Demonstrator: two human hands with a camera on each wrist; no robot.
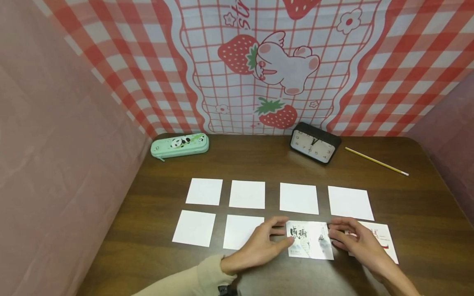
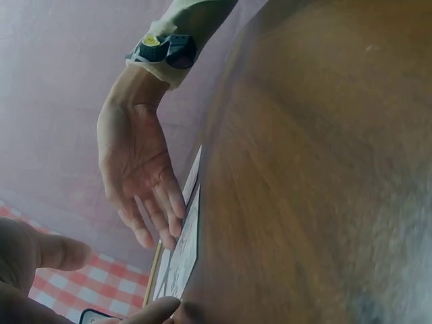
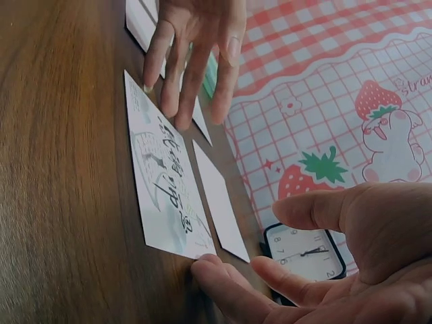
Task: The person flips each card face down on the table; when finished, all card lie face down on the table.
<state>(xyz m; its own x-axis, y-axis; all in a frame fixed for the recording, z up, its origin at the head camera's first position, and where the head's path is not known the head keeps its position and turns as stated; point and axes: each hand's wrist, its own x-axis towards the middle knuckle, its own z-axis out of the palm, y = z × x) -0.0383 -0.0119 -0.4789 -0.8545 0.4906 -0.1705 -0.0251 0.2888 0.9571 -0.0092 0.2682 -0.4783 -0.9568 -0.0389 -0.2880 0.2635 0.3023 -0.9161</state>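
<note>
A printed card [image 1: 310,242] with black brush characters and pale artwork lies face up on the table, between the two hands. At its left edge is my left hand [image 1: 261,244], fingers spread and loosely bent, thumb tip right at the card's side. My right hand [image 1: 357,242] has its fingertips along the opposite edge; in the right wrist view one fingertip [image 3: 206,262] meets the card's corner. Neither hand is curled round the card. Under the right hand lies a second printed card [image 1: 389,246] with red marks, partly hidden. The left hand overlaps a blank white card [image 1: 237,230].
A row of white cards [image 1: 247,194] lies behind, with another white card [image 1: 194,228] at front left. Farther back stand a green panda pencil case [image 1: 180,146] and a black clock [image 1: 314,143], with a yellow pencil [image 1: 375,161] at right. A checked strawberry cloth [image 1: 274,70] hangs behind.
</note>
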